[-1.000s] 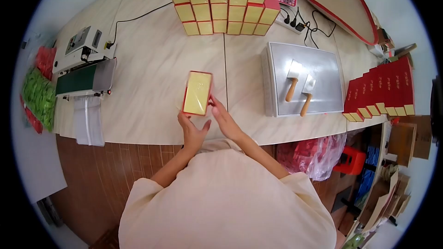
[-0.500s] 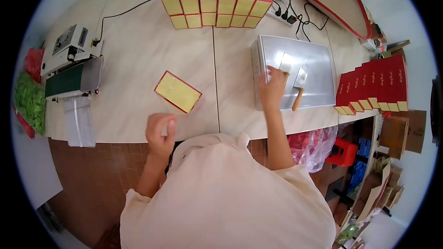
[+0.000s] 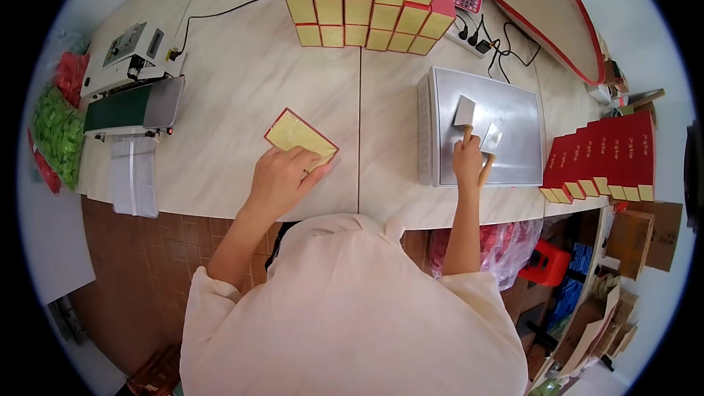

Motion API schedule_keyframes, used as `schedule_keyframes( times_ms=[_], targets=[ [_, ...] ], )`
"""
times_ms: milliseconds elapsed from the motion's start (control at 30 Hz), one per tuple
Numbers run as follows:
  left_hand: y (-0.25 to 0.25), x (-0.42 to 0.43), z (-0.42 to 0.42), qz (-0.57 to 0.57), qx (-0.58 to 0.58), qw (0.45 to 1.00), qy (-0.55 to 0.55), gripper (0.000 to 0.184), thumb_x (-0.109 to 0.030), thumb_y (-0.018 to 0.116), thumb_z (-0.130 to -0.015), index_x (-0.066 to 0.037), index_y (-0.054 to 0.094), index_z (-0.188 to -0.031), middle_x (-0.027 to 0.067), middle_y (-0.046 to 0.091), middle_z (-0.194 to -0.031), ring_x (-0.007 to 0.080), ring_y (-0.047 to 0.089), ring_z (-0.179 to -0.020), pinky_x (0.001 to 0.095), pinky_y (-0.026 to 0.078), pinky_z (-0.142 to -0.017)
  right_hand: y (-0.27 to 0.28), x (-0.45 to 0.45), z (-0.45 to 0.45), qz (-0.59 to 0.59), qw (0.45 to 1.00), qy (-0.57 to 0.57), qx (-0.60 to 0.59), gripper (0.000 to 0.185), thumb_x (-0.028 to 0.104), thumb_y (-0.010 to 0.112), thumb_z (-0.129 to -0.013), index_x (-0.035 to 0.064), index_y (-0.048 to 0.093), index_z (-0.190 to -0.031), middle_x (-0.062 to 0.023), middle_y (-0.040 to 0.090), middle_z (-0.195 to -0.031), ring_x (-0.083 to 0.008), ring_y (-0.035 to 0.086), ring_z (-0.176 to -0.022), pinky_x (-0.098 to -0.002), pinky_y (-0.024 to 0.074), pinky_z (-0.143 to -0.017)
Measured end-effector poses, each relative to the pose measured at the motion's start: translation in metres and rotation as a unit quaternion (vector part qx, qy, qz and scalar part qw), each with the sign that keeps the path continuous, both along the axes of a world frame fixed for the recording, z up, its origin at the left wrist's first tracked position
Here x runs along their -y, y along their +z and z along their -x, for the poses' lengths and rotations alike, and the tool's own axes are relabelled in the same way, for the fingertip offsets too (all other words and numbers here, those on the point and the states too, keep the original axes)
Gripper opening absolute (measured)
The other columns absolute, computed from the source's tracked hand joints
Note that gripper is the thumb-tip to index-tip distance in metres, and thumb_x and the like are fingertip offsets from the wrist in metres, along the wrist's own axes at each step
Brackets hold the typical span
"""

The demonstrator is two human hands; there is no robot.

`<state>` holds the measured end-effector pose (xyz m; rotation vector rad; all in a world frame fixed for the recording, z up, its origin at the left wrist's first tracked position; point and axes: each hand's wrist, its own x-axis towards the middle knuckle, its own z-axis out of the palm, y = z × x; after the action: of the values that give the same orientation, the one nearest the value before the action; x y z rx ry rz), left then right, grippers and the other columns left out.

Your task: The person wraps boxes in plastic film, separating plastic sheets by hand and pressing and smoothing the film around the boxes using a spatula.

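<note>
My left hand (image 3: 282,180) lies over the near side of a small box (image 3: 297,132) with a yellow face and red edges, gripping it with fingers on top and thumb near its right corner. In my right hand (image 3: 468,160) is the wooden handle of a scraper (image 3: 464,112), its flat metal blade resting on or just above the silver metal plate (image 3: 513,110). Beside it on the plate is a second scraper (image 3: 491,137), its wooden handle pointing toward me and partly covered by my right hand.
Stacked red-and-yellow boxes (image 3: 358,12) stand at the back. More red boxes (image 3: 609,150) are at the right. A white machine with a green belt (image 3: 117,110) occupies the left. Behind the plate are a power strip (image 3: 469,45), black cables and a red-rimmed tray (image 3: 543,7).
My left hand has moved forward onto the box. My right hand has shifted right and closed on one scraper's handle. The view has shifted slightly.
</note>
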<state>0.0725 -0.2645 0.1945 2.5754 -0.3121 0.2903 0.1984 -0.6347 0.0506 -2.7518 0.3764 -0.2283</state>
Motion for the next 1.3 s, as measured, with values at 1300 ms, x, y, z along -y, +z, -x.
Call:
schedule_keyframes(
  times_ms=[1300],
  targets=[
    [-0.027, -0.030, -0.018, 0.038, 0.038, 0.998, 0.026, 0.009, 0.000, 0.065, -0.082, -0.004, 0.059, -0.087, 0.0071, 0.067, -0.108, 0.0296, 0.062, -0.105, 0.0412, 0.049, -0.090, 0.148, -0.141, 0.120, -0.210, 0.896, 0.390, -0.034, 0.018, 0.016, 0.062, -0.092, 0.0028, 0.059, -0.103, -0.0115, 0.066, -0.075, -0.0312, 0.060, -0.056, -0.0397, 0.0464, -0.050]
  ],
)
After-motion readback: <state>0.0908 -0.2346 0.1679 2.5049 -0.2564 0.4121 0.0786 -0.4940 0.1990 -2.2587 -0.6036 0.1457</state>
